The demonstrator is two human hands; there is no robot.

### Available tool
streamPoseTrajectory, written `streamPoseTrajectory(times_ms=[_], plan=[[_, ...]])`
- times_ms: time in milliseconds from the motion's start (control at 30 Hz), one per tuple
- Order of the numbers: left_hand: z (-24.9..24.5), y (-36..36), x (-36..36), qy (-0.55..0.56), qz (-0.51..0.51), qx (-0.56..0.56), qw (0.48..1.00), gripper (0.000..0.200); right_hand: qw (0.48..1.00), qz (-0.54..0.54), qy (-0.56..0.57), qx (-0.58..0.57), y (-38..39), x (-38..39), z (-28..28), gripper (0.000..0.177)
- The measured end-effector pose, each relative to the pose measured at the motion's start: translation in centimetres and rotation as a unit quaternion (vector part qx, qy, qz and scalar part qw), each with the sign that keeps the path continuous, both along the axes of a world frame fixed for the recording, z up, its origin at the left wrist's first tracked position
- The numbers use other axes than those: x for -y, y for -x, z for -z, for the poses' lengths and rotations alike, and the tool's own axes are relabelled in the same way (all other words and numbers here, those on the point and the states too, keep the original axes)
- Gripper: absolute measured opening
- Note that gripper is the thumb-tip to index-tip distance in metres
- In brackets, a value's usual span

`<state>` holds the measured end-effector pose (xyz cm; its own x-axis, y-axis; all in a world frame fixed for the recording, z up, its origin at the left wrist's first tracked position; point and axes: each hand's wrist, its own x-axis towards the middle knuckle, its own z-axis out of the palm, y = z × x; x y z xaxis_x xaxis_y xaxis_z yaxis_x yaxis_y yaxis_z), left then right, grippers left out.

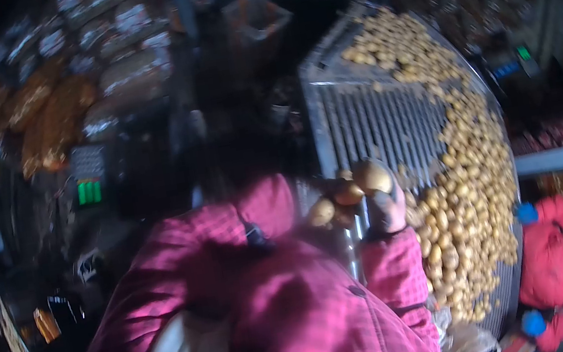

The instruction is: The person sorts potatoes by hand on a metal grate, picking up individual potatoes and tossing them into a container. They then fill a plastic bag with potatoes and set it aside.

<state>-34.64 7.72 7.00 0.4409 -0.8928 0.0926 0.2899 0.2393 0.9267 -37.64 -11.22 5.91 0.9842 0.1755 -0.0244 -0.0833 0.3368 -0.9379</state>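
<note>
My right hand [388, 209] is closed around a large potato [372, 178] at the near left edge of a slatted metal sorting table [361, 119]. Smaller potatoes [322, 211] are beside it to the left, in front of my pink checked jacket. Many more potatoes [463, 184] lie heaped along the right side of the slats. The left sleeve [268, 207] reaches up in the middle of the view; my left hand beyond it is lost in dark shadow.
A person in a red jacket [557, 265] with blue gloves is at the lower right. Full net sacks [54, 112] are stacked at the upper left. A scale display [89, 192] glows green on the left. Plastic bags [470, 346] lie at the table's near end.
</note>
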Motion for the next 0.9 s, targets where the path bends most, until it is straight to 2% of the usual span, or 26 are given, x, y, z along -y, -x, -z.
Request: streamPoseTrajectory(times_ms=[100,133,167,233,267,300,333,367,400,467,533,600,633,667,700,733,767,800,833,867,900], plan=[[0.8,-0.9,-2.8,-0.048,-0.072,-0.027,0.996,0.042,0.984,-0.059,-0.167,0.005,-2.1,-0.8,2.6,0.071],[2.4,-1.0,-3.2,-0.071,-0.125,-0.214,0.966,0.051,0.980,-0.051,-0.193,0.011,-2.2,-1.0,2.7,0.072],[7.2,-1.3,-3.4,0.061,-0.111,-0.308,0.943,0.059,0.976,-0.044,-0.213,-0.011,-2.3,-0.9,3.1,0.074],[7.1,-3.0,-6.2,0.041,-0.194,-0.334,0.922,0.060,0.966,0.000,-0.235,-0.106,-2.1,-1.0,2.5,0.071],[7.1,-3.8,-7.6,0.052,-0.236,-0.362,0.900,0.060,0.966,0.001,-0.235,-0.105,-2.3,-0.8,3.0,0.071],[7.7,-4.2,-9.1,0.104,-0.280,-0.425,0.854,0.061,0.950,-0.021,-0.288,-0.120,-2.7,-0.6,4.1,0.069],[8.2,-4.8,-11.0,0.117,-0.310,-0.417,0.846,0.061,0.929,-0.043,-0.341,-0.135,-3.1,-0.4,5.0,0.067],[8.6,-5.3,-13.1,0.129,-0.341,-0.406,0.838,0.061,0.946,-0.057,-0.264,-0.177,-3.3,0.3,5.5,0.066],[8.9,-5.3,-15.0,0.068,-0.433,-0.349,0.828,0.057,0.934,-0.093,-0.283,-0.199,-3.6,1.3,7.0,0.053],[13.2,-6.6,-21.1,0.228,-0.378,-0.345,0.828,0.046,0.890,-0.120,-0.377,-0.226,-3.7,1.8,9.5,0.038],[22.8,-6.9,-30.2,0.408,-0.328,-0.372,0.766,0.030,0.845,-0.148,-0.452,-0.244,-3.5,1.8,10.0,0.025],[24.8,-3.9,-36.9,0.375,-0.441,-0.362,0.731,0.022,0.829,-0.174,-0.465,-0.258,-3.0,1.4,8.0,0.029],[23.5,-2.2,-38.0,0.009,-0.550,-0.294,0.782,0.024,0.820,-0.186,-0.471,-0.266,-2.8,1.1,7.0,0.030],[22.6,-0.8,-38.8,-0.355,-0.571,-0.176,0.719,0.028,0.804,-0.155,-0.495,-0.292,-2.4,0.6,6.2,0.029],[22.1,-0.3,-39.1,-0.662,-0.507,-0.018,0.552,0.032,0.804,-0.136,-0.501,-0.291,-1.9,0.6,5.9,0.030],[23.1,-0.2,-39.8,-0.660,-0.492,-0.002,0.568,0.032,0.803,-0.116,-0.507,-0.290,-1.4,0.6,5.5,0.032],[24.7,-0.6,-40.4,-0.571,-0.578,-0.134,0.567,0.040,0.803,-0.097,-0.512,-0.288,-1.1,0.6,5.1,0.034],[26.7,-1.5,-40.4,-0.471,-0.636,-0.267,0.551,0.048,0.853,-0.050,-0.442,-0.273,-1.2,0.6,6.6,0.032],[28.6,-2.6,-39.3,-0.366,-0.666,-0.399,0.513,0.057,0.873,-0.034,-0.410,-0.264,-1.0,0.8,7.1,0.030],[26.0,-3.9,-35.9,-0.322,-0.611,-0.375,0.619,0.061,0.884,-0.034,-0.393,-0.250,-0.6,0.8,6.9,0.028],[26.1,-5.7,-32.1,-0.335,-0.586,-0.372,0.637,0.061,0.893,-0.024,-0.381,-0.237,-0.3,0.8,6.8,0.025]])
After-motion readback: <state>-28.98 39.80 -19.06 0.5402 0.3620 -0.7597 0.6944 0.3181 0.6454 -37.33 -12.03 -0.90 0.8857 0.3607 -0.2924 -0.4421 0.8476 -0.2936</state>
